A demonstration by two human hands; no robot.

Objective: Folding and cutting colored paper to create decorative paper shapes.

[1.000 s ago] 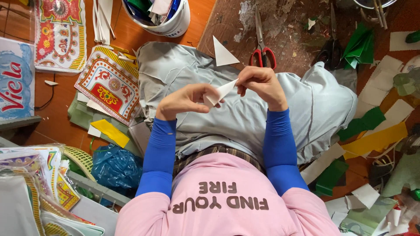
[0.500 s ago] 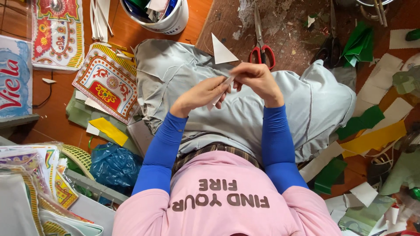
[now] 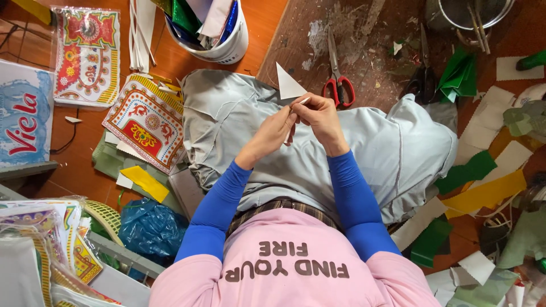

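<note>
Head view: looking straight down on a person seated on the floor, both hands meeting over the lap.
Left hand [image 3: 272, 132]: fingers pressed together, pinching the near end of a thin white paper strip [image 3: 303, 102].
Right hand [image 3: 321, 113]: fingertips closed on the same strip just beside the left, thumb and forefinger nipping it near its far tip.
Where the strip is: held up in the air above the grey trousers [image 3: 392, 148], between the two hands, well clear of the floor.
How it looks: slim, white, pointed at the far end, only a sliver showing past the fingers; most of it is hidden in the grip.
How it should handle: very light, and likely limp and easy to crease or tear; a fingertip pinch close to the working point looks the sound place to hold, with no squeeze needed.
White paper triangle [image 3: 288, 84]: lying on the far knee, just beyond the hands.
Red-handled scissors [image 3: 336, 79]: on the brown board, far side, just right of the triangle.
White bucket [image 3: 224, 48]: far left of the hands, stuffed with coloured paper.
Paper scraps [image 3: 483, 193]: yellow, green and white offcuts scattered on the right.
</note>
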